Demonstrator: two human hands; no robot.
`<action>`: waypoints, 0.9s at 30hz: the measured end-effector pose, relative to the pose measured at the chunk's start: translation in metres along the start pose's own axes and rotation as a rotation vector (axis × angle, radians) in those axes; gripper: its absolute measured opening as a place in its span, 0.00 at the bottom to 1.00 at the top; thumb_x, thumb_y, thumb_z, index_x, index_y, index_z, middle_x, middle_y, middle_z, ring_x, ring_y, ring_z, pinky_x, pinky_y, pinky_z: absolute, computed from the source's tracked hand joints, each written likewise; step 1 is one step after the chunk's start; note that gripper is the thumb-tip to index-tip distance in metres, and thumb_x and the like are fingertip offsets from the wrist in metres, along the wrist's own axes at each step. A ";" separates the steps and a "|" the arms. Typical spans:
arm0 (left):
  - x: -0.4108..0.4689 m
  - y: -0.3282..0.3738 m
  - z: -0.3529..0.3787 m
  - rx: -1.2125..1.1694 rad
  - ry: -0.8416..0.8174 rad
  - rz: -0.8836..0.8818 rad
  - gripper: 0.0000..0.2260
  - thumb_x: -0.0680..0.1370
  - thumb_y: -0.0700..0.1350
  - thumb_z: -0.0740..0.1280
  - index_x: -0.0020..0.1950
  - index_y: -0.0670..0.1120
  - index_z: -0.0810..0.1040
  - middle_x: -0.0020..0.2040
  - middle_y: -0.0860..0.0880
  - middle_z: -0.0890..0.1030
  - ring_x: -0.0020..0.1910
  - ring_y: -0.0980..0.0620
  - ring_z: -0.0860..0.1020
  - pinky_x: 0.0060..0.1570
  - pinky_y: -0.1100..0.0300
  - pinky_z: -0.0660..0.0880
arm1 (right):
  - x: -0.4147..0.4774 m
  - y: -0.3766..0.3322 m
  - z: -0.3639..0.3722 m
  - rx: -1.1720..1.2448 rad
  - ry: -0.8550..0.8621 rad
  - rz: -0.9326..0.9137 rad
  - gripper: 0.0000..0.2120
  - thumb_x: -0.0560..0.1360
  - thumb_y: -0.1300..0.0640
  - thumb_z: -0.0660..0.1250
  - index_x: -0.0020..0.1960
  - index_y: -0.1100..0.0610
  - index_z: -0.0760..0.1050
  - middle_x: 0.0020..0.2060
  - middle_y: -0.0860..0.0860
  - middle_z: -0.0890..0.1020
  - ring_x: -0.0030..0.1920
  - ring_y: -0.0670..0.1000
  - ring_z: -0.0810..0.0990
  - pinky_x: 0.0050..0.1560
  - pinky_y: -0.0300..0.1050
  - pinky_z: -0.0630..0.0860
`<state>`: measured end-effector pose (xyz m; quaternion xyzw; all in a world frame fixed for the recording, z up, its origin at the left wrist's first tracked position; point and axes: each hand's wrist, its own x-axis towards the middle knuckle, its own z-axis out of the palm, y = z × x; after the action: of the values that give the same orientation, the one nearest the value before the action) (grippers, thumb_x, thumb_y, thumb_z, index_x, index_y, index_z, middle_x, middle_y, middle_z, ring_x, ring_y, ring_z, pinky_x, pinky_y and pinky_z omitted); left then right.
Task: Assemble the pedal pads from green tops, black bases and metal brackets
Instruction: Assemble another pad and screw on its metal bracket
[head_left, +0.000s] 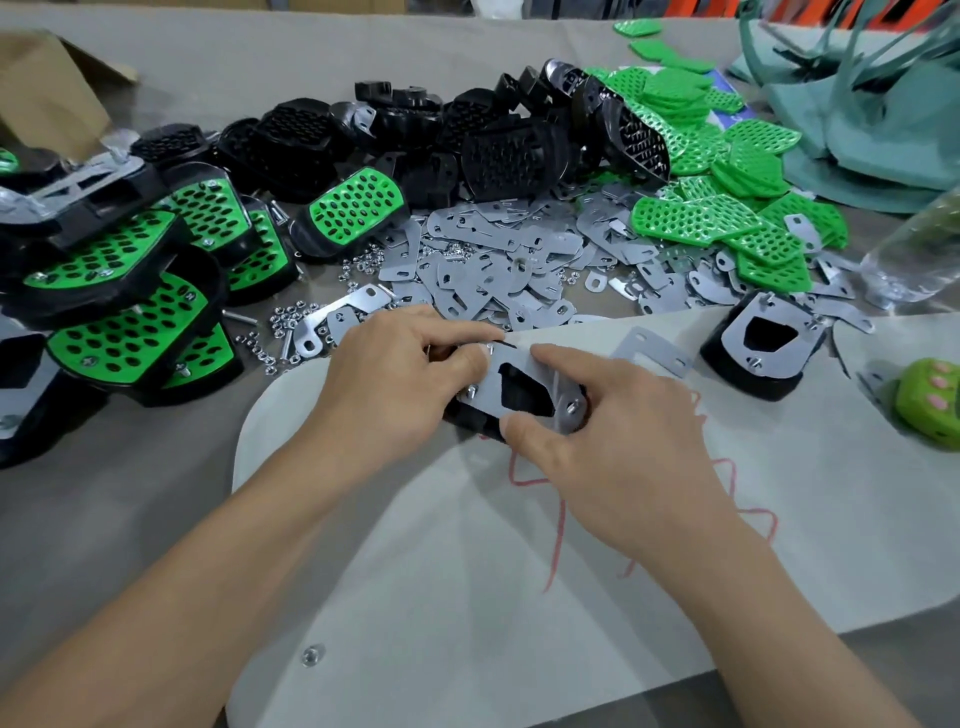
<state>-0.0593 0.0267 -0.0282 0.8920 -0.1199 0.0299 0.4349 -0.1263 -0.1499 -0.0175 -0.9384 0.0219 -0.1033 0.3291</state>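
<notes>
Head view: left hand (400, 379) and right hand (602, 447) are both gripping the pedal pad (519, 354), face-down I think, just nearside of the bracket pile (509, 254), long axis running hand to hand.

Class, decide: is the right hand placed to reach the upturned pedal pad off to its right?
Probably yes: only a flat loose bracket lies between the right hand and the far pedal pad, though it must first release the held pad.
</notes>
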 end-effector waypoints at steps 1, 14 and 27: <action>0.002 0.000 0.000 -0.003 -0.010 -0.008 0.10 0.77 0.52 0.71 0.47 0.70 0.83 0.35 0.64 0.74 0.37 0.63 0.74 0.35 0.69 0.62 | -0.004 -0.005 0.004 -0.075 0.046 -0.027 0.21 0.65 0.39 0.70 0.52 0.50 0.78 0.30 0.44 0.75 0.41 0.47 0.73 0.38 0.40 0.63; -0.039 0.022 -0.002 0.370 0.429 0.055 0.05 0.73 0.53 0.71 0.38 0.55 0.85 0.32 0.56 0.81 0.33 0.52 0.78 0.35 0.57 0.73 | -0.009 -0.036 0.027 -0.302 0.136 0.137 0.24 0.72 0.34 0.64 0.34 0.53 0.62 0.25 0.48 0.61 0.35 0.57 0.64 0.36 0.48 0.58; -0.045 0.025 -0.012 0.362 0.027 0.102 0.24 0.72 0.44 0.57 0.62 0.55 0.83 0.45 0.57 0.80 0.47 0.50 0.78 0.45 0.49 0.78 | -0.001 -0.038 0.028 -0.225 0.111 0.159 0.24 0.76 0.34 0.61 0.37 0.53 0.64 0.29 0.52 0.70 0.38 0.55 0.68 0.38 0.50 0.59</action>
<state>-0.1081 0.0292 -0.0083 0.9479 -0.1518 0.0847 0.2669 -0.1222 -0.1032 -0.0152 -0.9575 0.1255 -0.1253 0.2274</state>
